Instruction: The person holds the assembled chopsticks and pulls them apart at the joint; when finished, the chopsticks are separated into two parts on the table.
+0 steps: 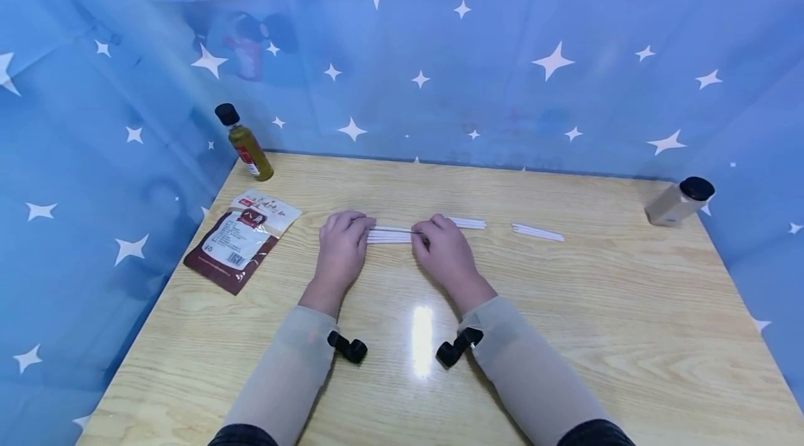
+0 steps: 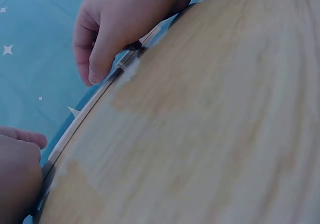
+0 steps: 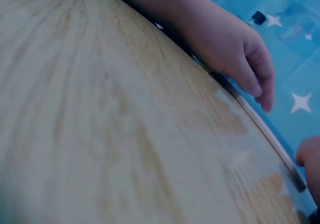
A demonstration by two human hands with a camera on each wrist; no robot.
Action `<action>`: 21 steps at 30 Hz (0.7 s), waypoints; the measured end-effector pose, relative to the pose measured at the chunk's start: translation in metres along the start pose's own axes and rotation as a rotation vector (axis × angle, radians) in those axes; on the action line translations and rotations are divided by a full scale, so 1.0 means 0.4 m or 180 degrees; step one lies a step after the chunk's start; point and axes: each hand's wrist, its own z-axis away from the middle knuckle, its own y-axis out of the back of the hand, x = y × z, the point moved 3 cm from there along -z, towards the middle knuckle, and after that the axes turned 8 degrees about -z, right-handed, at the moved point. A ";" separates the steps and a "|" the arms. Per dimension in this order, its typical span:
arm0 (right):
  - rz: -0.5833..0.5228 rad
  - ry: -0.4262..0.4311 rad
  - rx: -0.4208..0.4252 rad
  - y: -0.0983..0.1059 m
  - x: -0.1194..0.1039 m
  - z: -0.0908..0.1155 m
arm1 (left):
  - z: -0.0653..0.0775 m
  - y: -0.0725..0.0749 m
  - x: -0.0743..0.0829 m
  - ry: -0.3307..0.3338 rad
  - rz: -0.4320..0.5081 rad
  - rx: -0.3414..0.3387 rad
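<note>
Several thin white sticks (image 1: 389,239) lie side by side on the wooden table between my hands. My left hand (image 1: 343,240) pinches the left end of the uppermost white stick with its thumb and fingers. At that stick's other end, my right hand (image 1: 443,249) pinches with curled fingers. Both hands stay low over the row in the wrist views, with the left hand (image 3: 230,47) and right hand (image 2: 117,27) facing each other. The grip itself is too small to make out there. More white sticks (image 1: 466,223) show just beyond my right hand.
A separate group of white sticks (image 1: 537,232) lies farther right. A brown and white pouch (image 1: 235,242) rests flat at left, with a black-capped bottle (image 1: 250,149) behind it. A black-lidded jar (image 1: 675,205) stands at far right. Starry blue cloth (image 1: 452,83) hangs behind the table.
</note>
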 end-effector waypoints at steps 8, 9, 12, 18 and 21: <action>-0.0018 -0.0081 0.0000 0.003 -0.005 -0.001 | -0.012 -0.005 0.000 0.0177 -0.0204 -0.0462; 0.0000 -0.0092 -0.0013 0.004 -0.006 -0.001 | -0.012 -0.004 0.001 0.0178 -0.0212 -0.0465; 0.0058 -0.0128 -0.0075 0.005 -0.008 -0.002 | -0.012 -0.003 0.004 0.0173 -0.0203 -0.0459; 0.0156 -0.0186 -0.0228 0.001 -0.009 0.000 | -0.008 -0.006 0.006 0.0169 -0.0174 -0.0455; 0.0151 -0.0199 -0.0298 -0.002 -0.008 0.000 | -0.009 -0.010 0.005 0.0175 -0.0178 -0.0448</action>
